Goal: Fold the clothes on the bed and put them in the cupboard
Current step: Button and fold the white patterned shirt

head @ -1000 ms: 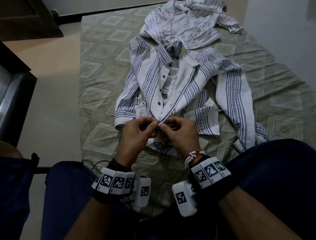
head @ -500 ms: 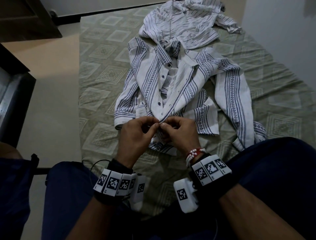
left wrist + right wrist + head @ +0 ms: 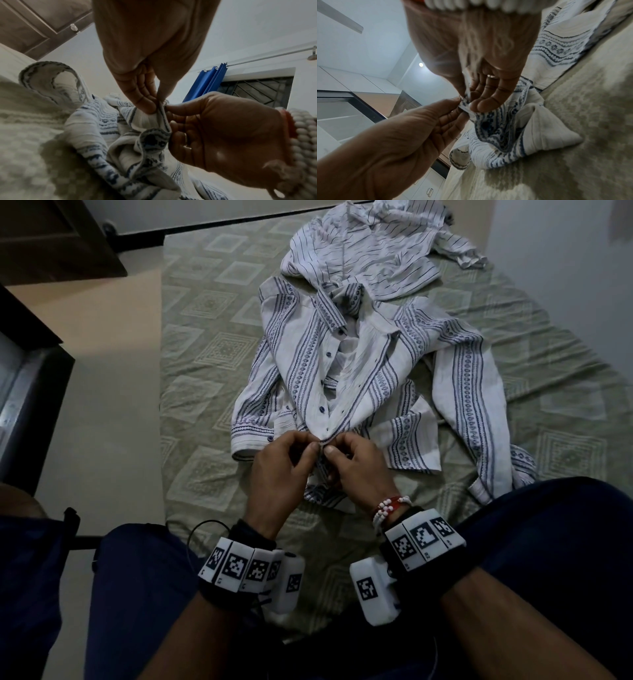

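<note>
The left hand (image 3: 279,470) pinches the front edge of the shirt (image 3: 342,371) between thumb and fingers. The other fingers are curled in behind. In the left wrist view the left fingers (image 3: 140,97) squeeze a thin strip of cloth, and the shirt (image 3: 142,142) hangs in folds under them.

The right hand (image 3: 359,470) pinches the other front edge, just beside the left hand. Its thumb and first finger hold the cloth. The two thumbs almost touch. In the right wrist view the right fingers (image 3: 489,100) and the left hand (image 3: 399,142) meet on the same bit of shirt (image 3: 505,135). The right hand (image 3: 228,135) wears a bead band (image 3: 388,506) at the wrist.

The shirt is white with blue patterned stripes and dark buttons. It lies on the bed (image 3: 212,354) with its front up and partly open. Its low end is near, at the hands, and its collar is far. One sleeve runs down the left side. The other sleeve runs down the right side toward the person's leg.

A second shirt (image 3: 370,251), white with thin dark lines, lies bunched at the far end of the bed, touching the collar of the first.

The floor is to the left of the bed. A blue curtain (image 3: 205,83) hangs by a window in the left wrist view.
</note>
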